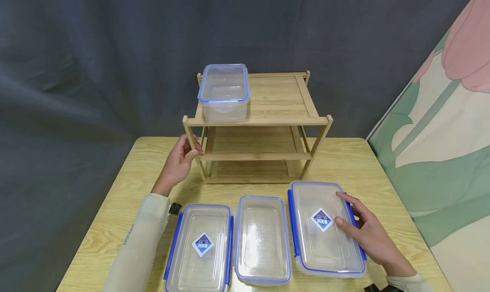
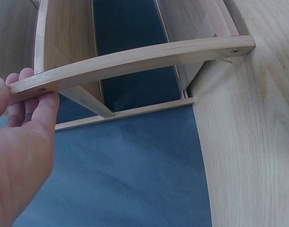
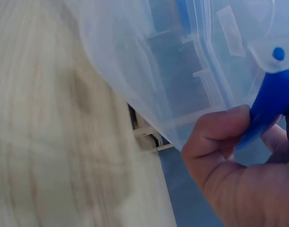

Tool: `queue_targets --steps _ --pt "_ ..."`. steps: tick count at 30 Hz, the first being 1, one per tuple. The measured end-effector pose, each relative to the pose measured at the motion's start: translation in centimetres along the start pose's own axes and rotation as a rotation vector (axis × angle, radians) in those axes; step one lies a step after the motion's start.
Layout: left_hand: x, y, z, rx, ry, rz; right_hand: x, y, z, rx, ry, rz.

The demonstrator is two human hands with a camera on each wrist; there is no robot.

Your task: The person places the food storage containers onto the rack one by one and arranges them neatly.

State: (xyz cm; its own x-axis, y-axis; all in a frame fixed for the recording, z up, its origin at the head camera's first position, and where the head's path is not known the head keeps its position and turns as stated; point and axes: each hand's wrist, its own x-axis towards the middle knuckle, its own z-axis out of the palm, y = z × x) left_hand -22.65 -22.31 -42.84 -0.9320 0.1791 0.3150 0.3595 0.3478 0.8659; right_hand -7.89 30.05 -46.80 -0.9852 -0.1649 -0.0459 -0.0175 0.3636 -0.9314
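Observation:
My left hand (image 1: 179,162) grips the front left upright of a three-tier wooden shelf (image 1: 283,96); in the left wrist view, thumb and fingers stand on both sides of that upright. On the right, my right hand (image 1: 365,230) holds the right edge of a clear food container (image 1: 317,253) with a blue-rimmed lid and a diamond label. Close up, its thumb and fingers pinch around the blue side latch (image 3: 272,101). Another labelled container (image 1: 197,270) lies at the front left, and an unlabelled open container (image 1: 264,236) sits between the two.
A further clear container (image 1: 226,87) with a blue rim stands on the left part of the shelf's top tier. Dark cloth (image 1: 95,70) hangs behind the wooden table (image 1: 126,168), and a floral cloth (image 1: 448,156) borders its right side.

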Motion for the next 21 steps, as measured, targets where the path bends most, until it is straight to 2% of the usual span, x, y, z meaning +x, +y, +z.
queue_targets --steps 13,21 --pt "0.0 0.2 -0.1 0.001 -0.008 0.01 -0.2 -2.3 -0.5 -0.011 0.006 -0.051" --pt "-0.1 0.1 0.0 0.004 0.002 0.004 0.1 -4.0 -0.7 -0.035 0.0 -0.054"
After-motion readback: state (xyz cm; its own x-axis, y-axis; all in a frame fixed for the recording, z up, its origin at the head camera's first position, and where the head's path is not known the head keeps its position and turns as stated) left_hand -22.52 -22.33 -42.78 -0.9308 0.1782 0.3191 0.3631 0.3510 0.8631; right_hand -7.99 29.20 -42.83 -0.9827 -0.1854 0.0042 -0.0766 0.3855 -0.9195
